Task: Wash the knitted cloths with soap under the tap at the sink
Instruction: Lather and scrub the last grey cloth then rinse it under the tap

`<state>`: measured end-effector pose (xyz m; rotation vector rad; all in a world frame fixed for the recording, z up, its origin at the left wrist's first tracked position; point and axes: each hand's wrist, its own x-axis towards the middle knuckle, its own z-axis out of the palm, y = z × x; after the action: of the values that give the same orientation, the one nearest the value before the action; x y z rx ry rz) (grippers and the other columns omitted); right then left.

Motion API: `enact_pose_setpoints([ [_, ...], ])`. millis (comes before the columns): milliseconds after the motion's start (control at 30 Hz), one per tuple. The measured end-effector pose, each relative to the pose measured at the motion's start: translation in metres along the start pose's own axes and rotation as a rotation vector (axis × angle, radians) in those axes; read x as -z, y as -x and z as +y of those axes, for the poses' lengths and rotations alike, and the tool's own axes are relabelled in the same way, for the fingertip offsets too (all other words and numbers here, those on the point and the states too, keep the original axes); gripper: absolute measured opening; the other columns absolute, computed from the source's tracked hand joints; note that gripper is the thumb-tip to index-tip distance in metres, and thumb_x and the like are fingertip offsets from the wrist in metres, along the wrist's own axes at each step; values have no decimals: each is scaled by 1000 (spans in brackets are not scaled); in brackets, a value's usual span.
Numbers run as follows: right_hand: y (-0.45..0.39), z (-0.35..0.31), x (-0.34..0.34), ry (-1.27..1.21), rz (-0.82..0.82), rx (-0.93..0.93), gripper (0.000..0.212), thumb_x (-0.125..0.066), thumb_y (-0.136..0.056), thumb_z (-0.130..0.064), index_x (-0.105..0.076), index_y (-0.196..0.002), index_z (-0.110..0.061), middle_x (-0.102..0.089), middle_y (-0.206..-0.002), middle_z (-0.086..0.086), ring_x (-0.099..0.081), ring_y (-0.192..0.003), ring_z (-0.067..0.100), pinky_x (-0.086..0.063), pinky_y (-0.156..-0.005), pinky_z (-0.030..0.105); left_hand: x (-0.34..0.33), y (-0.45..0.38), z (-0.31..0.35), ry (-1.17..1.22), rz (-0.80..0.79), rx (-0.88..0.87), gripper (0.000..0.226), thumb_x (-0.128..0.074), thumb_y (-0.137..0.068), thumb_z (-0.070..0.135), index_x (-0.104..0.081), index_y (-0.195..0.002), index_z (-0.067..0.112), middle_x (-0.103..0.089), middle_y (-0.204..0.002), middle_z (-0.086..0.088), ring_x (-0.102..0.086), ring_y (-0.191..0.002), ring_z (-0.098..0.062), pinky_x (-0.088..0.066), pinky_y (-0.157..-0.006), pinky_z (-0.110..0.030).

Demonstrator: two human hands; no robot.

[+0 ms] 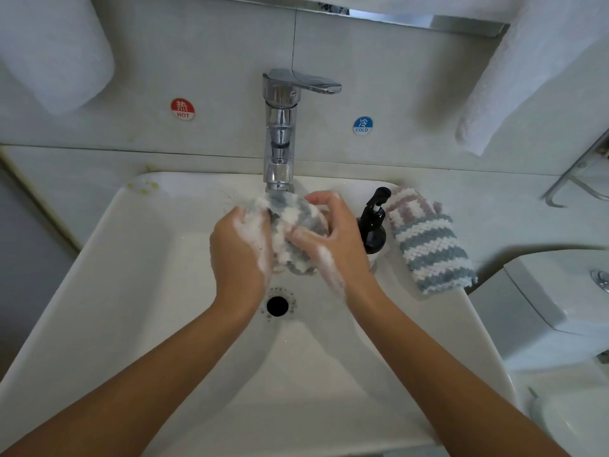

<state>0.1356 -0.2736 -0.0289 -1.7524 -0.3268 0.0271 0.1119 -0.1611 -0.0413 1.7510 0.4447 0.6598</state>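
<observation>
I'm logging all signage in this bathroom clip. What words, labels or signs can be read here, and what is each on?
"热 HOT": on the red round sticker on the wall tile, left of the tap.
"冷 COLD": on the blue round sticker on the wall tile, right of the tap.
The black pump bottle shows no readable label.

Left hand [242,249] and right hand [331,240] cover much of the soapy striped cloth [293,222]; its full shape can't be told. Foam hides parts of the fingers. Water flow under the tap [280,127] is unclear, possibly running. Toilet [560,311] cut off at right edge. Both towels run past the top edge.
</observation>
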Motion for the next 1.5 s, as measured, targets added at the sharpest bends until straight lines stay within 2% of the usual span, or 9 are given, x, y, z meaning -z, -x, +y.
enact_pose_setpoints([
  [233, 3, 7, -10, 48, 13, 132, 28, -47, -99, -9, -54, -124, -19, -58, -115, 5, -62, -99, 10, -51, -68, 16, 5, -12, -6, 21, 18, 52, 44, -46, -95, 31, -30, -55, 20, -30, -55, 5, -28, -57, -17, -28, -55, -33],
  [500, -3, 2, -7, -156, 304, -9, 24, -52, -99, -26, -52, -77, -15, -48, -65, -12, -46, -58, 2, -41, -59, 19, -5, 20, -1, -162, -210, -230, 16, -45, -100, 37, -39, -111, 28, -57, -82, 11, -64, -80, -19, -52, -73, -39],
  [667, -4, 7, -11, -159, 277, -77, 39, -57, -96, -26, -41, -62, -16, -41, -56, -6, -40, -57, 10, -35, -59, 28, -8, 23, -3, -84, -176, -268, 53, -34, -91, 60, -56, -86, 12, -63, -69, -7, -63, -68, -28, -52, -69, -51],
  [833, 15, -1, -25, -98, 123, -25, 37, -54, -86, -34, -40, -54, -24, -40, -52, -5, -42, -54, 16, -37, -50, 33, -10, -1, -7, 143, -117, 114, 45, -45, -79, 50, -47, -60, 9, -55, -63, -11, -54, -64, -31, -50, -76, -59],
  [1000, -8, -3, -15, -320, 317, -113, 42, -51, -97, -7, -36, -58, -14, -37, -44, -13, -35, -42, 2, -33, -46, 16, -12, 37, 2, 102, -203, -153, 44, -46, -87, 44, -57, -71, 4, -59, -63, -14, -60, -61, -30, -53, -59, -47],
  [1133, 6, 3, -20, -135, 85, -56, 36, -52, -96, -13, -46, -63, -27, -48, -62, -14, -47, -53, -7, -38, -57, 6, -16, 6, -8, 38, -115, -75, 42, -49, -88, 39, -53, -65, 4, -51, -57, -5, -51, -58, -20, -50, -63, -48],
  [1233, 4, -1, -25, -184, 155, -113, 45, -50, -90, 0, -36, -52, -20, -37, -46, -13, -33, -43, 0, -31, -47, 13, -12, 12, -6, 42, -87, -96, 38, -46, -88, 35, -52, -70, 2, -48, -59, 1, -46, -59, -12, -47, -62, -38],
  [1367, -9, 1, -19, -334, 292, -249, 34, -53, -90, -1, -41, -61, -13, -39, -48, -8, -37, -49, 11, -33, -52, 26, -12, 33, 7, 124, -178, -118, 27, -48, -91, 20, -54, -72, 38, -55, -64, 15, -55, -68, -11, -51, -71, -37],
  [1500, 7, 3, -26, -297, 220, -130, 33, -54, -90, -3, -37, -65, -16, -38, -58, -3, -39, -56, 12, -37, -50, 27, -19, 9, 8, 198, -63, 105, 41, -46, -100, 26, -48, -59, 24, -50, -56, 7, -54, -57, -11, -49, -62, -32],
])
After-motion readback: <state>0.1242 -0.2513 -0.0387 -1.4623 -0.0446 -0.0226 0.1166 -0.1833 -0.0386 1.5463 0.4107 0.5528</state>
